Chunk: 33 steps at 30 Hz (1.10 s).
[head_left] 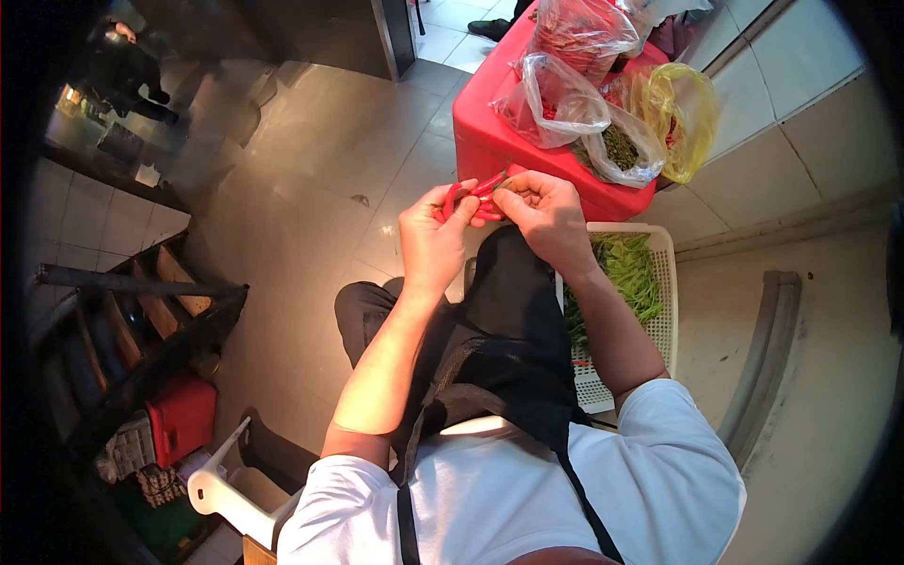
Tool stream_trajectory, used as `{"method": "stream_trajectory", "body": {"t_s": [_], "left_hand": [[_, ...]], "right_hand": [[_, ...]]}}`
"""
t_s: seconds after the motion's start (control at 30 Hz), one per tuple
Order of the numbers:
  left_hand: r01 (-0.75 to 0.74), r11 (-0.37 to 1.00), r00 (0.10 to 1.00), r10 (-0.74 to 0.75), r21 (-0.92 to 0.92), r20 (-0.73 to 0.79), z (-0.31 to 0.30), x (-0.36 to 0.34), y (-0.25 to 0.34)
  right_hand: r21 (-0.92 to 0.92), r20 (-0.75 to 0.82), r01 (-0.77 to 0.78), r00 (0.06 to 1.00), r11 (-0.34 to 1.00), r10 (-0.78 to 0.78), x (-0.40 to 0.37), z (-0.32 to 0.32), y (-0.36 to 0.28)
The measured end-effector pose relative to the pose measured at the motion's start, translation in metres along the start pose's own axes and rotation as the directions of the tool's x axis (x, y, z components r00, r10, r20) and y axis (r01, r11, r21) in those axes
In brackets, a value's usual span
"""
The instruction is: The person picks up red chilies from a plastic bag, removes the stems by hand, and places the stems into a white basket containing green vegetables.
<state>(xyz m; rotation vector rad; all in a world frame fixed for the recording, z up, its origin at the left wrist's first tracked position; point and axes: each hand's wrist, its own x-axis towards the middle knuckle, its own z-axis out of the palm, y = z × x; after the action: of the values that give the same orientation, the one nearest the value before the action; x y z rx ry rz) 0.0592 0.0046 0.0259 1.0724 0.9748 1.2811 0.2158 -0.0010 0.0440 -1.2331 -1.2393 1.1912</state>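
Several glossy red chili peppers (487, 209) are held up in front of my knees. My left hand (433, 235) is closed around them, its thumb pressing from the near side. Thumb and fingertips of my right hand (548, 217) pinch at the right end of the bunch, where a bit of green stem shows. The two hands are close together, and my fingers partly hide the peppers.
A red box (476, 113) stands ahead, bearing clear bags (556, 113) of red contents and a yellow bag (692, 122). Beside my right leg is a white basket (670, 311) with green vegetables (626, 278). A dark rack (141, 301) and white chair (212, 490) are leftward.
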Motion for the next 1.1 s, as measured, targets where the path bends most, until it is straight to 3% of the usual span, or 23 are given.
{"method": "stream_trajectory", "body": {"t_s": [0.13, 0.17, 0.23, 0.33, 0.43, 0.73, 0.83, 0.93, 1.0, 1.03, 1.1], "left_hand": [[-0.003, 1.0, 1.0, 0.003, -0.004, 0.017, 0.0, -0.002, -0.003], [0.057, 0.993, 0.998, -0.055, -0.101, 0.017, -0.001, -0.001, -0.003], [0.17, 0.942, 0.985, -0.169, -0.288, 0.03, -0.003, -0.001, -0.002], [0.28, 0.851, 0.959, -0.269, -0.445, 0.088, -0.012, 0.002, 0.0], [0.296, 0.871, 0.955, -0.271, -0.391, 0.121, -0.015, 0.0, 0.005], [0.259, 0.948, 0.959, -0.229, -0.187, 0.168, -0.012, 0.001, 0.009], [0.289, 0.935, 0.947, -0.247, -0.206, 0.205, -0.01, 0.002, 0.004], [0.464, 0.773, 0.884, -0.371, -0.433, 0.285, -0.008, 0.001, 0.001], [0.512, 0.724, 0.859, -0.425, -0.461, 0.286, -0.008, 0.002, -0.001], [0.537, 0.697, 0.843, -0.45, -0.475, 0.293, -0.008, 0.002, -0.001], [0.526, 0.712, 0.849, -0.467, -0.466, 0.246, -0.005, 0.001, 0.002]], "right_hand": [[0.165, 0.016, -0.089, 0.996, 0.982, 0.088, 0.001, 0.002, 0.007], [0.365, 0.069, -0.131, 0.991, 0.922, 0.114, 0.002, 0.002, 0.012], [0.7, 0.188, -0.223, 0.974, 0.679, 0.126, 0.003, 0.004, 0.02], [0.323, 0.006, -0.035, 0.999, 0.946, 0.035, -0.003, 0.008, 0.013], [0.306, 0.024, 0.022, 0.999, 0.952, -0.031, -0.007, 0.011, 0.007], [0.332, 0.05, -0.069, 0.997, 0.941, 0.056, -0.004, 0.0, 0.012], [0.451, 0.117, -0.13, 0.989, 0.883, 0.086, -0.002, -0.003, 0.016], [0.711, 0.267, -0.344, 0.939, 0.613, 0.218, -0.005, -0.004, 0.008], [0.724, 0.247, -0.321, 0.947, 0.61, 0.205, -0.003, -0.011, 0.014], [0.73, 0.231, -0.304, 0.953, 0.612, 0.198, -0.002, -0.018, 0.018], [0.333, -0.2, 0.017, 0.978, 0.943, 0.053, 0.007, -0.044, 0.029]]}}
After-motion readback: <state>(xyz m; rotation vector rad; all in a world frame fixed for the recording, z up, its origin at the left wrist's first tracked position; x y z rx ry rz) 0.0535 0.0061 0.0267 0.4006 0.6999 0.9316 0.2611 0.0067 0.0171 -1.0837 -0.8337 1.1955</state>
